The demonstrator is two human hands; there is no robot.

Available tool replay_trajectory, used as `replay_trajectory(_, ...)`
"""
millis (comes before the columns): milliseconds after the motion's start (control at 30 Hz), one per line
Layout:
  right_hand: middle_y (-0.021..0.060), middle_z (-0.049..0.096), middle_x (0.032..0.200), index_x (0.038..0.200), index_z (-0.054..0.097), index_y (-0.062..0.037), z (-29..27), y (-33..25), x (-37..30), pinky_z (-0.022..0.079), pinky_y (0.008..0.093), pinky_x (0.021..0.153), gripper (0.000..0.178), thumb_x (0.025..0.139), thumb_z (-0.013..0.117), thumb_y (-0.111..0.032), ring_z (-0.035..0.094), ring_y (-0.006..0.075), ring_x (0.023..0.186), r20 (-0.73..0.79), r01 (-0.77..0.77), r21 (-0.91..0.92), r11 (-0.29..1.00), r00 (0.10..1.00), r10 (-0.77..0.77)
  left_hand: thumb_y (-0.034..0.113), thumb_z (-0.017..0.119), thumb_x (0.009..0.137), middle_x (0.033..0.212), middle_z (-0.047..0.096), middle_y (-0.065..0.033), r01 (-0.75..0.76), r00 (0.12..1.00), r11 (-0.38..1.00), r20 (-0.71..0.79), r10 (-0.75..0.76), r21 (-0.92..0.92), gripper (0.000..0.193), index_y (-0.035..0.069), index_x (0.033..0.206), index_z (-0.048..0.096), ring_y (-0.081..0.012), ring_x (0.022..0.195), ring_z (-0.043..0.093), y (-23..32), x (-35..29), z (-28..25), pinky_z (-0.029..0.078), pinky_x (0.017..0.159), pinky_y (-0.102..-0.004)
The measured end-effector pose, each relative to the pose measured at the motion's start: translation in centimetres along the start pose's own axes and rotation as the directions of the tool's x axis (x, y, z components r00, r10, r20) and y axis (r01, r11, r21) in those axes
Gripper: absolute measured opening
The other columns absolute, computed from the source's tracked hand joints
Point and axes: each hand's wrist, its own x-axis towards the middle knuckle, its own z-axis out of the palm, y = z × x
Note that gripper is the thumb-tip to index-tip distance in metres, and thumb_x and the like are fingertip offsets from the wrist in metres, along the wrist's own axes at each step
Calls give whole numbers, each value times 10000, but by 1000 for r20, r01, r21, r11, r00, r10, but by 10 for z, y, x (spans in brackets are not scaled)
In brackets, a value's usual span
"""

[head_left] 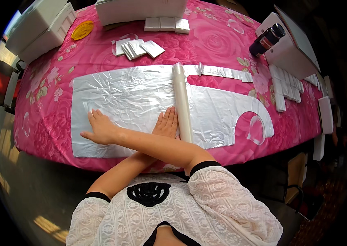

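My forearms are crossed, the right one over the left. A thin silvery-white plastic sheet, shaped like a disposable apron [120, 90] with straps and a curved cut-out at its right end, lies spread flat on the table. My right hand [99, 128], fingers apart, rests flat on its left part. Close against a pale, long roll or tube [183, 104] lying across the sheet, my left hand [166, 124] lies flat with its fingers stretched out. Part of the left wrist is hidden beneath the right forearm. Neither hand grips anything.
A pink floral cloth [214, 37] covers the table. Folded silvery packets [134, 48] lie beyond the sheet, near a yellow round thing [82, 30]. White foam boxes [42, 33] stand at the back left. At right are a dark bottle [267, 39] and more stacked packets [284, 86].
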Motion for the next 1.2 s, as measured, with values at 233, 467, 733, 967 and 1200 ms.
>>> replay_trajectory(233,152,434,1304,1227,468,-34,-92,-1,-96,339,402,995,515,772,636,-208,377,329,1232,-149,410,-92,907,895,-420,153,596,715,1404,246,-227,-74,994,885,-107,28,-459,708,-51,1322,293,-350,1317,227,-13,-29,-25,198,1070,-443)
replay_trajectory(467,138,381,1355,1284,413,-30,-163,107,-228,293,413,1028,582,831,518,-380,341,311,1262,-59,115,-489,864,985,-164,119,619,717,1326,394,-187,47,988,952,-128,-90,-303,602,-33,1256,399,-344,1234,368,-50,-108,-81,301,1022,-430)
replay_trajectory(733,122,344,1389,1367,291,-37,-82,58,-134,116,456,1090,707,882,307,-551,243,303,1319,261,386,-272,881,911,-319,100,521,817,1327,398,-189,339,867,848,-214,-450,-408,523,-21,1298,354,-336,1229,377,-87,-160,-105,292,1023,-386)
replay_trajectory(967,157,553,1128,1178,508,-11,-28,-29,-73,395,418,892,516,860,488,-416,502,349,1035,209,592,227,773,746,-632,157,373,907,1325,411,-155,460,694,583,-140,-707,-670,443,-19,1313,344,-249,1228,391,-97,-218,-131,299,1010,-361)
replay_trajectory(1200,145,463,1277,1234,473,-9,14,25,7,218,420,1062,574,879,400,-454,315,315,1271,169,582,-416,699,804,-570,159,455,892,1197,495,-197,575,591,502,-97,-801,-647,429,-44,1264,393,-269,1087,505,-85,-262,-132,403,915,-348)
